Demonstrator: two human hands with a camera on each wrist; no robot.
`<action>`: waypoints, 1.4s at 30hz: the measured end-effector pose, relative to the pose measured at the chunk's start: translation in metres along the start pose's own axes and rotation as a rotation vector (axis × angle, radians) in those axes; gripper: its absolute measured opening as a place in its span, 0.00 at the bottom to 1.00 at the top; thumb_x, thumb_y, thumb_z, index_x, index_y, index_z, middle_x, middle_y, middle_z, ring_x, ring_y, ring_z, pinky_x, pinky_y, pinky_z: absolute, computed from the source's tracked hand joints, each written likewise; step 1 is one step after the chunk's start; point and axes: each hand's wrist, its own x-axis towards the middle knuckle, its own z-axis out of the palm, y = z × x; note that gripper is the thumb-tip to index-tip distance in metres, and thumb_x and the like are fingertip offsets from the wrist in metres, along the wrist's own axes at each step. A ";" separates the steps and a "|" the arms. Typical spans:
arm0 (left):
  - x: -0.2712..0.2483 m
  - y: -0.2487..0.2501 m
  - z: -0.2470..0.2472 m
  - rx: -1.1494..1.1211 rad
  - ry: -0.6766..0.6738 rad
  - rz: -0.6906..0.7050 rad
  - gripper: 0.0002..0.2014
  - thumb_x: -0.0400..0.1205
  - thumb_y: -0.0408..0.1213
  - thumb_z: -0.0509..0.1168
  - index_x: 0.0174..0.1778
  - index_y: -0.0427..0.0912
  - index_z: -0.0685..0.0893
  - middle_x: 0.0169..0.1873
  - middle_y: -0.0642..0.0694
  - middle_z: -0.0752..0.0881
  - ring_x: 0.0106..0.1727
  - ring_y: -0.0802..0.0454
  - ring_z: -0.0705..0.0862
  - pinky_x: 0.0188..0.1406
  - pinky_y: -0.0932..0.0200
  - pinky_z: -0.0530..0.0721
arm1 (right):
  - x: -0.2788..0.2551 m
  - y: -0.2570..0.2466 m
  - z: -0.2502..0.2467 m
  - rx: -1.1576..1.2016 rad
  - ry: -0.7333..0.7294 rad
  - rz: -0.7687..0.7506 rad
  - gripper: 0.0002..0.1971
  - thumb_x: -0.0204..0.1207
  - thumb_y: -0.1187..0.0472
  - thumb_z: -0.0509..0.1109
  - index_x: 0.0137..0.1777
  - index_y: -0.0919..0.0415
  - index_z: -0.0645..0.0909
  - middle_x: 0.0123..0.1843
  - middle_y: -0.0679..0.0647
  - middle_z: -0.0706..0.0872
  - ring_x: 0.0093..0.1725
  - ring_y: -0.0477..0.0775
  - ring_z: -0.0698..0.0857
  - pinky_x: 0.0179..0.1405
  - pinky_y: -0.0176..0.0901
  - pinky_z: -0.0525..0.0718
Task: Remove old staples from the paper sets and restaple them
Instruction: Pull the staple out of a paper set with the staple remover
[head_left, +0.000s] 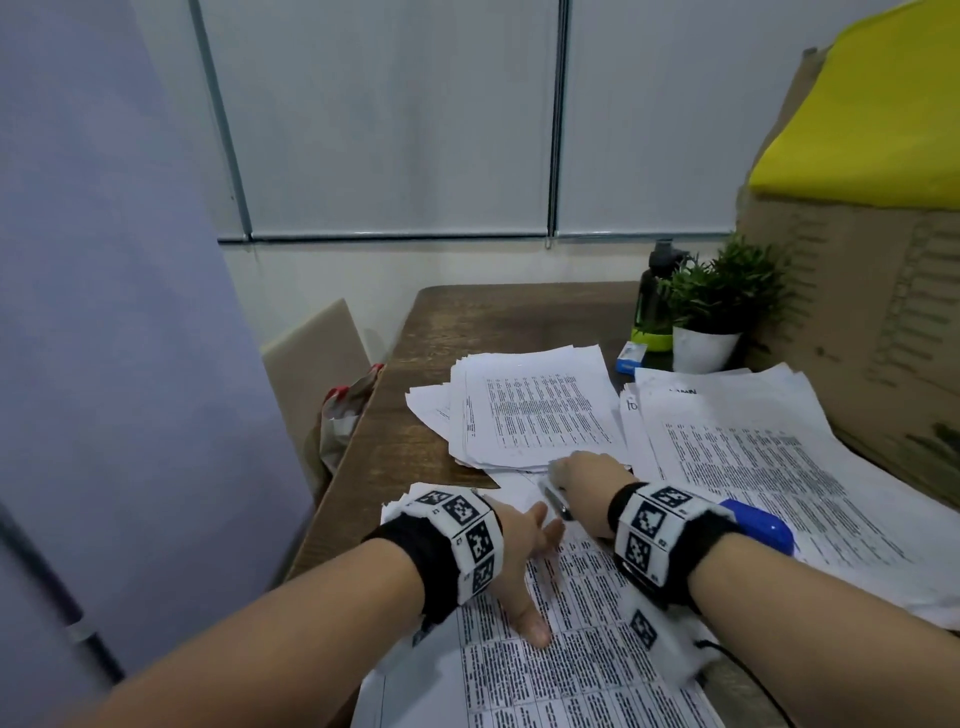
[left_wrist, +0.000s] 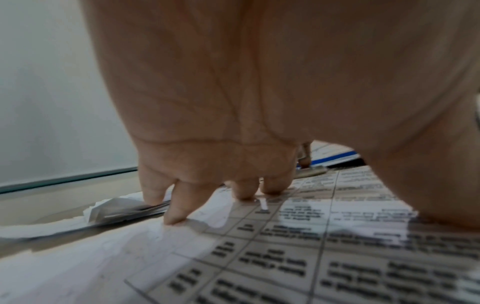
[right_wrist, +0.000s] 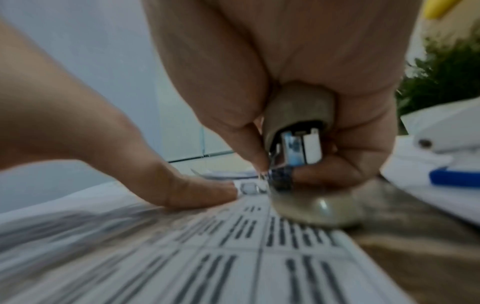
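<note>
A printed paper set (head_left: 571, 670) lies on the wooden table in front of me. My left hand (head_left: 530, 566) rests flat on it, with straight fingers (left_wrist: 176, 216) and the thumb (right_wrist: 187, 189) pressing the sheet down. My right hand (head_left: 584, 475) grips a small silver-beige stapler (head_left: 557, 503) at the set's far corner. In the right wrist view the stapler (right_wrist: 298, 127) stands with its base on the paper (right_wrist: 207, 257), and the sheet's corner sits in its mouth. No staple is visible there.
A paper pile (head_left: 530, 410) lies at the back centre and a larger one (head_left: 779, 467) to the right, with a blue stapler (head_left: 761, 525) on it. Behind stand a potted plant (head_left: 711, 312), a dark bottle (head_left: 652, 301), a small blue box (head_left: 631, 357) and a cardboard box (head_left: 857, 322).
</note>
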 end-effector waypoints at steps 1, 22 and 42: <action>-0.001 -0.001 0.002 -0.008 0.016 0.000 0.58 0.73 0.69 0.68 0.86 0.53 0.36 0.85 0.54 0.34 0.85 0.39 0.58 0.82 0.39 0.56 | 0.005 0.001 -0.001 0.043 0.005 0.012 0.15 0.85 0.62 0.55 0.63 0.67 0.77 0.62 0.65 0.82 0.61 0.63 0.82 0.56 0.49 0.80; -0.059 -0.060 0.025 -1.468 0.662 -0.157 0.10 0.75 0.12 0.66 0.37 0.31 0.81 0.30 0.40 0.82 0.29 0.46 0.87 0.39 0.45 0.92 | -0.042 -0.091 -0.030 0.672 0.260 -0.151 0.07 0.77 0.65 0.61 0.43 0.54 0.67 0.47 0.61 0.76 0.34 0.58 0.79 0.13 0.29 0.74; -0.114 -0.168 0.149 -1.524 0.731 -0.612 0.12 0.85 0.27 0.64 0.35 0.35 0.82 0.21 0.41 0.84 0.24 0.46 0.86 0.23 0.56 0.87 | -0.038 -0.198 -0.030 0.461 0.037 -0.276 0.24 0.83 0.59 0.62 0.78 0.53 0.62 0.60 0.53 0.71 0.53 0.52 0.78 0.48 0.37 0.75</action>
